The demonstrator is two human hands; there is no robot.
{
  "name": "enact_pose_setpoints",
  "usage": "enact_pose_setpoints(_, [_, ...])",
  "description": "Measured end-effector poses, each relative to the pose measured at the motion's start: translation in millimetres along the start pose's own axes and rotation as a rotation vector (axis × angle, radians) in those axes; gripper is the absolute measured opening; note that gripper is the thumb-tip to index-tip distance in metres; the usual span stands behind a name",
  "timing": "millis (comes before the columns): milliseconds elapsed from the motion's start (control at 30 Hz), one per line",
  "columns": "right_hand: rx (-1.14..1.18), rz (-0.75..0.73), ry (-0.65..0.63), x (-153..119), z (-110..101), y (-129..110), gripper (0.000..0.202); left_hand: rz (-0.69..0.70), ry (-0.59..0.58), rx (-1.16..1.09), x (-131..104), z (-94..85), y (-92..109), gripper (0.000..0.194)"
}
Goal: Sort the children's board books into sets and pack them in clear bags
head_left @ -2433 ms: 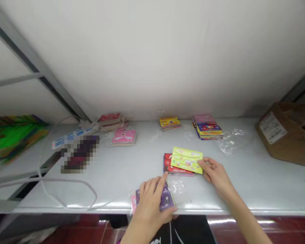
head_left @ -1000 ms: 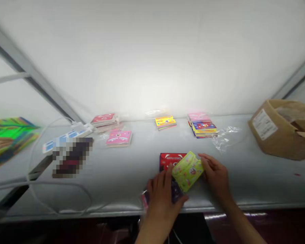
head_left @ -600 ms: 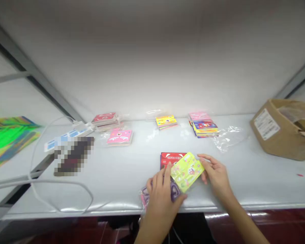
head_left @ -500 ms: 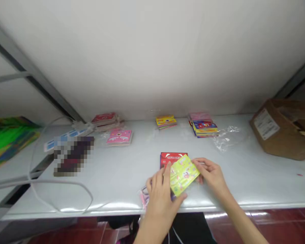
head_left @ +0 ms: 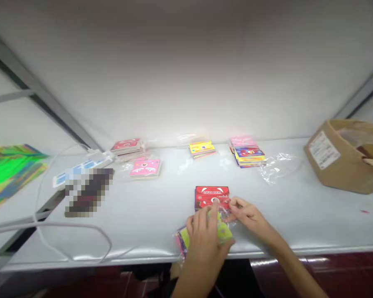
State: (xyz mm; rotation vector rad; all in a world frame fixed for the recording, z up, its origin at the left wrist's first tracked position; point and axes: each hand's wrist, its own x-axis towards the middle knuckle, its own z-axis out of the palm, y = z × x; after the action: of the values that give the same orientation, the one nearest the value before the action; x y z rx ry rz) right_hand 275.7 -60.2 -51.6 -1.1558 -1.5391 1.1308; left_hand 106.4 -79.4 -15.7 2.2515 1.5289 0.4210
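Left hand palm-down, right hand curled

There are two red-topped stacks, one box and one power strip.

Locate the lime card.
In the head view, low and right of centre, the lime card lies under the left hand, in front of the red-topped stack.

No text legible. Red card, lower centre of frame: line of white capitals across upper part, too blurred to read; small white mark below at left, same. White label on cardboard box, right of frame: print too small to read.
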Motion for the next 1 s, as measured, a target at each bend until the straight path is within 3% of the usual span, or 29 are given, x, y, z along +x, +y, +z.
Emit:
enact_pose_setpoints(133, [0.027,0.020,0.050,0.6,0.3,0.4,0.044,0.011,-0.022,-0.032,1.1,0.2,5.0,0.076])
enact_pose_setpoints(300, [0.100,0.178,0.355,3.5,-2.0,9.9,0.050,0.006,-0.053,-0.079,-1.0,-3.0,2.4,0.083])
enact_pose_setpoints(400, [0.148,0.240,0.444,5.8,-2.3,12.6,0.045,0.014,-0.108,-0.095,-3.7,-9.0,-0.3,0.086])
enact_pose_setpoints(567, [0.094,0.271,0.481,10.4,-0.3,11.1,0.041,0.025,-0.233,-0.084,-7.2,-17.6,-5.3,0.088])
enact_pose_setpoints(667, [0.019,0.285,0.465,12.0,0.1,11.2,0.041,0.023,-0.252,-0.069,-9.7,-19.6,-10.4,0.091])
enact_pose_setpoints(1000, [-0.140,0.261,0.435,11.6,2.0,3.9,0.039,-0.059,-0.120,-0.051,-11.9,-17.4,-30.1,0.094])
